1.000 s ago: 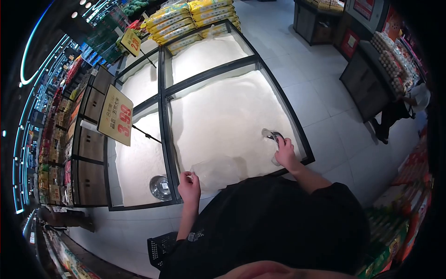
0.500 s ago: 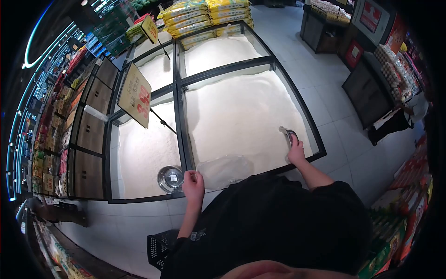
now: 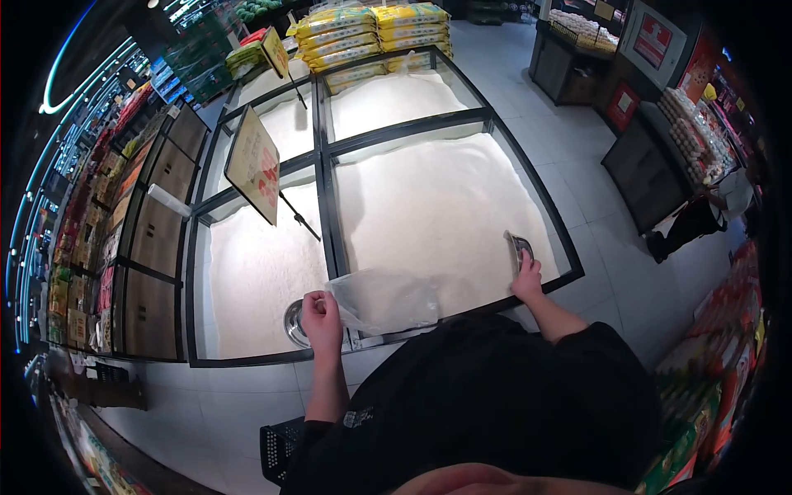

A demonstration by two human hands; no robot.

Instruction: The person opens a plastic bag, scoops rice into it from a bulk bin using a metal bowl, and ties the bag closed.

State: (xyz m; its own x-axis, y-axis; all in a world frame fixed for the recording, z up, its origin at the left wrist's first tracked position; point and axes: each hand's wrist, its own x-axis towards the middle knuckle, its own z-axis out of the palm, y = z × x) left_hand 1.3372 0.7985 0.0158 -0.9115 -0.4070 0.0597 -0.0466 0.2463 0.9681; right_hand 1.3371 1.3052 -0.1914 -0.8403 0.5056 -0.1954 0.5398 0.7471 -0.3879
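My left hand (image 3: 323, 322) is closed on the edge of a clear plastic bag (image 3: 392, 299), which hangs to the right over the near side of the bin. Just behind that hand, a round metal bowl (image 3: 294, 322) rests on the white grain of the left bin and is partly covered by my fingers. My right hand (image 3: 528, 280) grips a small scoop (image 3: 517, 245) at the right side of the near bin. White grain, like rice (image 3: 429, 206), lies under the scoop; whether any is in it I cannot tell.
Black frames (image 3: 404, 130) divide the bins. A price sign (image 3: 254, 165) on a stand leans over the left one. Yellow sacks (image 3: 338, 37) are stacked behind. A black basket (image 3: 279, 450) is at my lower left. At right, a person (image 3: 701, 219) is near a counter (image 3: 648, 165).
My left hand has moved left and slightly up, in front of the bowl, drawing the bag's edge with it and spreading the bag. My right hand and scoop have shifted slightly right.
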